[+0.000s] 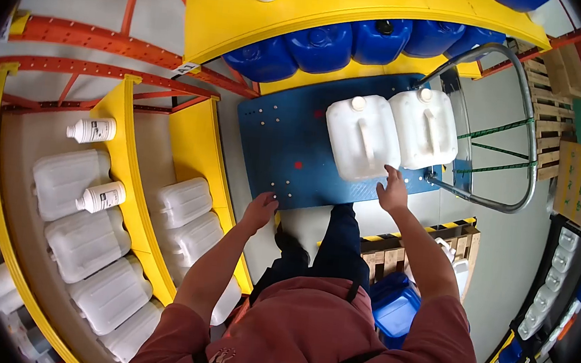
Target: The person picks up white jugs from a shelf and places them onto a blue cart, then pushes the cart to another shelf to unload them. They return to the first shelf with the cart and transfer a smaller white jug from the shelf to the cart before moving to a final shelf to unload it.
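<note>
Seen from above the head of a person in a red top, both arms reach forward over a blue platform cart (pixel 286 146). The right hand (pixel 392 190) rests with fingers spread and flat against the near edge of a white jerrycan (pixel 361 138) standing on the cart – touching it, not gripping it. A second white jerrycan (pixel 424 127) stands just beside the first, touching it, on the side nearer the cart's grey metal handle (pixel 516 125). The left hand (pixel 259 210) sits at the near edge of the cart's deck, fingers loosely curled and holding nothing. To the left, yellow shelving (pixel 126 160) holds rows of white jerrycans lying on their sides, with two small white bottles (pixel 92 129) on top of them. Beyond the cart, a row of blue jerrycans (pixel 330 47) sits on a lower yellow shelf – wooden pallets (pixel 554 94) lie to the right
</note>
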`<state>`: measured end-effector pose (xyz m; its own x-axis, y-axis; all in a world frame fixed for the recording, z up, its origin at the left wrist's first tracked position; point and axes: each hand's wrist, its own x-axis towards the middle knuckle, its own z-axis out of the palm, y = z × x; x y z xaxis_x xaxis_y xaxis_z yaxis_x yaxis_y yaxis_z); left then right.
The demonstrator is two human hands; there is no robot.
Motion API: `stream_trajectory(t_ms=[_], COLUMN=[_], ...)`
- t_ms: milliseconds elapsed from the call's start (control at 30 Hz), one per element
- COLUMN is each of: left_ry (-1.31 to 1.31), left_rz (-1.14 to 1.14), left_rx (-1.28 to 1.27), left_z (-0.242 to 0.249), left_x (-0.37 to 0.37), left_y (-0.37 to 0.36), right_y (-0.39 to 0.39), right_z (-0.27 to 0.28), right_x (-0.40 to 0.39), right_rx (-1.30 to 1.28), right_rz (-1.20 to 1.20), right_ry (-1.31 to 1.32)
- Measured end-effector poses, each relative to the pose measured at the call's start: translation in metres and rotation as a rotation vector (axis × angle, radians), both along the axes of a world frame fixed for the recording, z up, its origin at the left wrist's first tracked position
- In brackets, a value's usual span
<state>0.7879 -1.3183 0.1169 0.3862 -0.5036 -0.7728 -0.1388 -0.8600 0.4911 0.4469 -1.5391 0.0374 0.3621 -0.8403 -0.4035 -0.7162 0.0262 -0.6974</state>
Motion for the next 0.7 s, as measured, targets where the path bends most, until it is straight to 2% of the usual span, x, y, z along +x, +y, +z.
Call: stream_trajectory(t_ms=[100, 167, 233, 267, 333, 367, 400, 433, 500, 533, 600, 633, 667, 700], left_ry=[-0.090, -0.135, -0.175, -0.171, -0.167, -0.170, -0.189, -0.214, -0.137, -0.134, -0.161, -0.256, -0.263, -0.356], left_rz=[0.072, 0.098, 0.111, 0.131, 0.149, 0.178, 0.217, 0.258, 0.481, 0.570, 0.576, 0.672, 0.784, 0.559], left_rx=[0.003, 0.022, 0.003, -0.006, 0.206, 0.196, 0.216, 0.239, 0.223, 0.231, 0.258, 0.270, 0.250, 0.287], left_z=[0.002, -0.005, -0.014, -0.002, 0.021, 0.029, 0.028, 0.031, 0.043, 0.037, 0.028, -0.016, 0.010, 0.023], left_x=[0.030, 0.051, 0.066, 0.067, 0.070, 0.069, 0.066, 0.064, 0.054, 0.042, 0.027, 0.003, -0.022, -0.037], left_y=[0.105, 0.186, 0.276, 0.312, 0.382, 0.418, 0.459, 0.497, 0.560, 0.592, 0.657, 0.705, 0.697, 0.699], right_y=[0.065, 0.110, 0.158, 0.181, 0.220, 0.237, 0.251, 0.261, 0.271, 0.273, 0.278, 0.272, 0.270, 0.270], right_z=[0.008, 0.009, 0.035, 0.047, 0.064, 0.070, 0.084, 0.097, 0.120, 0.131, 0.137, 0.140, 0.140, 0.140], right_x=[-0.029, -0.036, -0.023, -0.014, 0.011, 0.025, 0.043, 0.064, 0.104, 0.118, 0.142, 0.158, 0.170, 0.178], right_rx=[-0.023, 0.176, 0.182, 0.190, 0.086, 0.003, 0.022, 0.005, 0.022, -0.048, -0.128, -0.148, -0.155, -0.162], right_rz=[0.217, 0.240, 0.345, 0.406, 0.576, 0.665, 0.630, 0.656, 0.831, 0.860, 0.902, 0.988, 1.049, 1.110], right_ry=[0.212, 0.284, 0.327, 0.342, 0.318, 0.287, 0.342, 0.333, 0.452, 0.388, 0.320, 0.309, 0.301, 0.294])
